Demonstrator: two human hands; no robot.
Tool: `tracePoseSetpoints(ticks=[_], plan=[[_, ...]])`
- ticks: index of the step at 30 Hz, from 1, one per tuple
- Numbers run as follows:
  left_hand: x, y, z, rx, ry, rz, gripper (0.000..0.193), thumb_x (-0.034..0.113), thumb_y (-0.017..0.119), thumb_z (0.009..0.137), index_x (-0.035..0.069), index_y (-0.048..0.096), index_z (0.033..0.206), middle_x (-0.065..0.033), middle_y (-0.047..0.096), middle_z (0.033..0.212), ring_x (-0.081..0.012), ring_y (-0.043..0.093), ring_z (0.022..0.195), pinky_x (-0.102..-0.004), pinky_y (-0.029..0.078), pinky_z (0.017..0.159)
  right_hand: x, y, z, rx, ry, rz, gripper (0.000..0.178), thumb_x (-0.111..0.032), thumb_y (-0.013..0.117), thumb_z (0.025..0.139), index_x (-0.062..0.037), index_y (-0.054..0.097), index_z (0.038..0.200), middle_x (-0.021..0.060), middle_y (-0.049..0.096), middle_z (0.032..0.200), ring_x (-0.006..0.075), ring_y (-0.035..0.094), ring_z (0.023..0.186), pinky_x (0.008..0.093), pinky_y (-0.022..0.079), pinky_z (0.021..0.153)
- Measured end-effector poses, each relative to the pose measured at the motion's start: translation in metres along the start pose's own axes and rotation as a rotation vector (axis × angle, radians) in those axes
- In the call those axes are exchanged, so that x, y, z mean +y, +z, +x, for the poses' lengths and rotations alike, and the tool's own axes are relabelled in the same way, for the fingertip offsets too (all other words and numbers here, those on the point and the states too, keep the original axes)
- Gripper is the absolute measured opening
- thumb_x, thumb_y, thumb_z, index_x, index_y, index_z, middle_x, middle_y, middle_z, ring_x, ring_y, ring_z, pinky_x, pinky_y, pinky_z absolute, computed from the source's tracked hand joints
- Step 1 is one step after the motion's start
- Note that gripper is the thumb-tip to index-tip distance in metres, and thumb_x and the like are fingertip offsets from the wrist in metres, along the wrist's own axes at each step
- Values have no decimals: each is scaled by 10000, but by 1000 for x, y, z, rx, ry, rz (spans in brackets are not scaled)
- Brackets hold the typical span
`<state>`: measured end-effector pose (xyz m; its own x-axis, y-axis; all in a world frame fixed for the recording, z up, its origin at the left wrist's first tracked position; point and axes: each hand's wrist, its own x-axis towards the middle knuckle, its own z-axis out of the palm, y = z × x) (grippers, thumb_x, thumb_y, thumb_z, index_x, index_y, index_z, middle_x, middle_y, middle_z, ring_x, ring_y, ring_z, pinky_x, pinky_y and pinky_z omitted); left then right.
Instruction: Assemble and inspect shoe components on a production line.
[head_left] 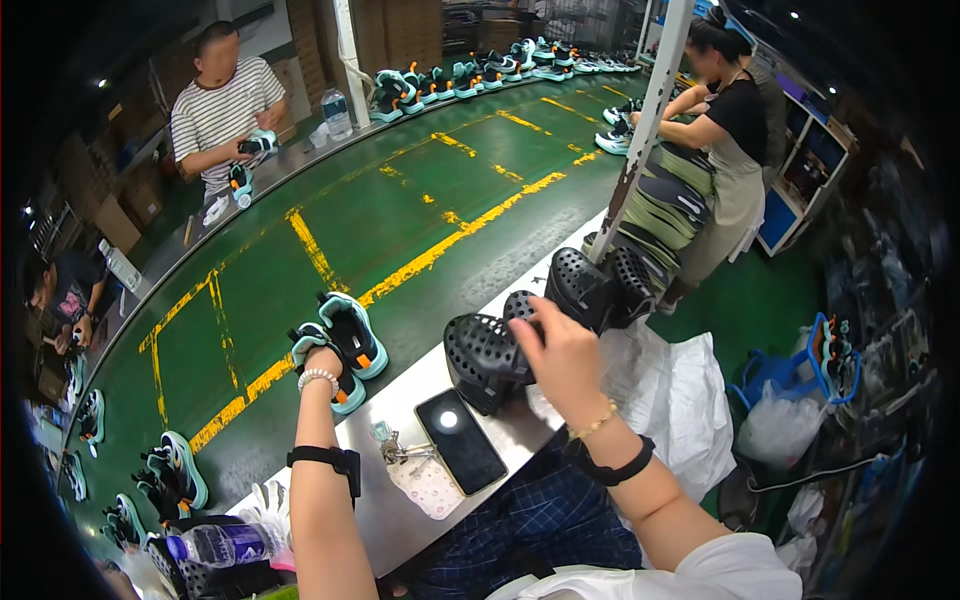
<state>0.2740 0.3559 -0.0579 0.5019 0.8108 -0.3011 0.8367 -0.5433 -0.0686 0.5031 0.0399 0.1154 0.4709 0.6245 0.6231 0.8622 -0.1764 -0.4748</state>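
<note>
My left hand (318, 364) grips a black and mint-green sneaker (349, 396) with an orange accent, its fingers mostly hidden at the shoe's opening. Right beside it, a similar sneaker (353, 332) stands on the green surface. My right hand (563, 362) is raised with thumb and fingers apart, and I see nothing in it. Just behind and left of that hand are black perforated clogs (478, 345), partly covered by it. A dark phone (461, 441), a bunch of keys (402, 447) and a pale patterned pouch (428, 487) lie on the metal ledge between my forearms.
A green conveyor belt (400, 225) with yellow markings runs past the ledge. More sneakers (480, 75) line its far side. Two people work across the belt; others stand at the right by a white post (645, 130). A purple-labelled bottle (225, 543) lies at lower left, white sheeting (680, 400) at right.
</note>
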Motion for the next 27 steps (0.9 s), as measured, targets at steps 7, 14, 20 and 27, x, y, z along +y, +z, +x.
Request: tracePoseSetpoints(ticks=[7, 14, 20, 27], plan=[[-31, -1, -13, -34, -37, 0, 406, 138, 378, 903, 34, 507, 1273, -197, 464, 1339, -301, 462, 1225, -383, 330, 1041, -1, 22, 5, 3, -234, 41, 204, -206, 674, 795, -16, 608, 821, 103, 576, 748, 274, 573, 703, 356, 487, 635], [0, 1, -4, 168, 43, 12, 316, 116, 402, 885, 32, 630, 1087, -199, 597, 1153, -287, 587, 1058, -358, 435, 920, 1, 13, 20, 6, -149, 27, 199, -170, 655, 813, -32, 554, 711, 82, 540, 696, 258, 560, 673, 364, 470, 597], [-10, 19, 13, 139, -34, 133, 335, 113, 412, 877, 25, 625, 1120, -186, 591, 1182, -285, 565, 1105, -368, 407, 960, 12, 32, 8, -274, -269, 37, 166, -156, 671, 768, -42, 558, 723, 90, 549, 785, 257, 556, 781, 346, 479, 681], [14, -16, -8, 39, -76, -118, 380, 128, 393, 891, 10, 561, 1211, -193, 526, 1276, -295, 491, 1200, -381, 339, 1033, 30, 7, -7, -213, -385, -25, 164, -172, 674, 766, -48, 605, 846, 76, 585, 895, 250, 556, 885, 388, 425, 891]])
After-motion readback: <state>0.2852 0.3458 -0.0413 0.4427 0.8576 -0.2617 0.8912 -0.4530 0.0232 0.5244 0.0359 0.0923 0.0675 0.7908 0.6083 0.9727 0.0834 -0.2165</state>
